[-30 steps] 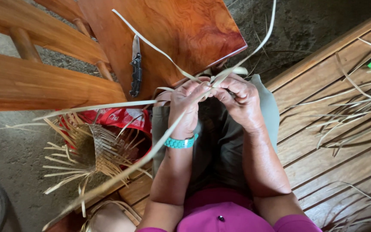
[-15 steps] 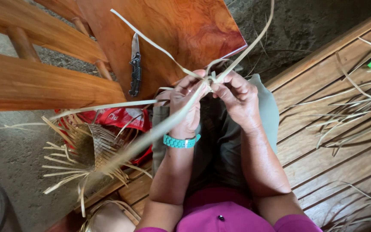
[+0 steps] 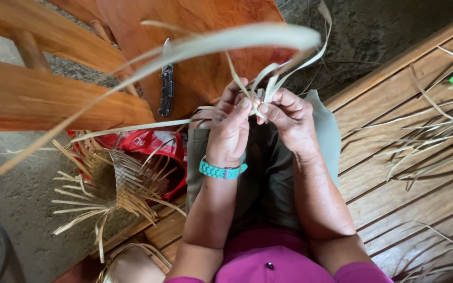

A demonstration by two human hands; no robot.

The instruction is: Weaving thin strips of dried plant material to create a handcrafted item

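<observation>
A small bundle of pale leaf strips point(image 3: 260, 97) sits pinched between the two hands, held up over the person's lap. The strips cross right at the fingertips and fan upward and outward from there. One long strip point(image 3: 195, 47) sweeps from the pinch in a wide arc up and over to the left, running down past the wooden chair toward the lower left edge. Another thin strip point(image 3: 137, 127) trails from the left hand sideways, out over the red bag.

The left hand point(image 3: 230, 126) is closed around the strips, thumb and forefinger pressed on the crossing point, and wears a teal wristband point(image 3: 221, 170). The right hand point(image 3: 289, 118) meets it from the other side, its fingers curled tight on the same strips, so the knot of leaves lies between the two thumbs.

Just beyond the hands, a folding knife point(image 3: 166, 78) lies on the seat of the wooden chair point(image 3: 195, 31). Below the chair's rail, to the left of the knees, a half-woven basket point(image 3: 114, 178) with loose ends sticking out rests beside a red bag point(image 3: 148, 144). On the right, more loose strips point(image 3: 425, 136) lie scattered on the plank floor point(image 3: 384, 173).
</observation>
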